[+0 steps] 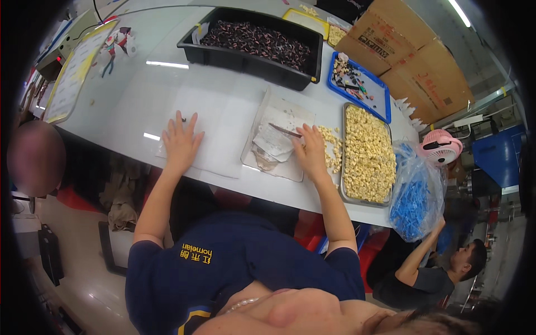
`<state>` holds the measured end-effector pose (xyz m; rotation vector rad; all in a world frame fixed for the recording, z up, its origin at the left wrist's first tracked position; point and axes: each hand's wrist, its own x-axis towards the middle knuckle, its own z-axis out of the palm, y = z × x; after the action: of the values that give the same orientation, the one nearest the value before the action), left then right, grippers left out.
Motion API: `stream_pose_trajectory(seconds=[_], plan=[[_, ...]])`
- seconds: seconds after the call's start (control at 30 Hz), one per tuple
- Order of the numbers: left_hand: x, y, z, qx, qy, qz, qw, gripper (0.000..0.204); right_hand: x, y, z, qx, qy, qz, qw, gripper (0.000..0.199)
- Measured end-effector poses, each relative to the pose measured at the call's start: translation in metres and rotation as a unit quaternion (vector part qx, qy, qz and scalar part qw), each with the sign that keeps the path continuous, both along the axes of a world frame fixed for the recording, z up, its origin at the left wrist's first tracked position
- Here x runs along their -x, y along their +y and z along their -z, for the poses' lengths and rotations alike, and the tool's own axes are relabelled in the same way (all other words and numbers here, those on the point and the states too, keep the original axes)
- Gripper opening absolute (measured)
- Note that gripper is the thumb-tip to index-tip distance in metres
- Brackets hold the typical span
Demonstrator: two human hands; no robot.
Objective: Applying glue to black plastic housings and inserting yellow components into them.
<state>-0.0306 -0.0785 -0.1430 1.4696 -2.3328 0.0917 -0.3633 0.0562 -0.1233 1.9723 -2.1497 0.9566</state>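
My left hand [182, 144] lies flat on the white table with its fingers spread. A tiny dark piece [183, 119] sits by its fingertips. My right hand [311, 153] is over the right side of a shallow pale tray [290, 172]. Between its thumb and fingers is the end of a slim, dark, pointed tool [283, 130], which looks like tweezers and points left. Crumpled whitish paper [273, 146] lies in the tray under the tool. Just right of this hand are loose cream-coloured small parts [333, 149] and a metal tray [342, 192] heaped with them.
A black bin [251, 66] of small dark parts stands at the back. Behind the metal tray are a blue tray [381, 111] and cardboard boxes [413, 61]. A bag of blue pieces [413, 201] hangs near a pink fan [441, 147]. Another person [424, 285] sits at right.
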Motion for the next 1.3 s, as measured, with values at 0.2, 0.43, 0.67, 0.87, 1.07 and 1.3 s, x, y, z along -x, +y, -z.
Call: stream_pose_trajectory(seconds=[0.2,0.43,0.67,0.87,1.07,1.3], plan=[[-0.004,-0.001,-0.003,-0.021,0.011,0.013,1.000,0.056,-0.014,-0.026,-0.032,0.020,-0.035,-0.044,0.998,0.025],[-0.003,-0.001,-0.003,-0.018,0.063,0.043,0.997,0.055,0.002,-0.136,-0.088,0.059,-0.200,-0.102,0.973,0.019],[-0.002,-0.002,-0.011,-0.035,0.106,0.056,0.992,0.049,0.007,-0.331,-0.073,-0.120,-0.025,-0.148,0.981,0.057],[-0.003,-0.005,-0.017,-0.062,0.112,0.056,0.990,0.048,-0.013,-0.400,-0.034,-0.382,0.038,-0.066,0.921,0.102],[-0.005,-0.007,-0.018,-0.069,0.110,0.066,0.989,0.047,0.012,-0.402,-0.041,-0.426,0.099,-0.112,0.892,0.096],[-0.009,-0.004,-0.016,-0.055,0.109,0.032,0.992,0.046,0.011,-0.398,-0.031,-0.401,0.078,-0.093,0.908,0.104]])
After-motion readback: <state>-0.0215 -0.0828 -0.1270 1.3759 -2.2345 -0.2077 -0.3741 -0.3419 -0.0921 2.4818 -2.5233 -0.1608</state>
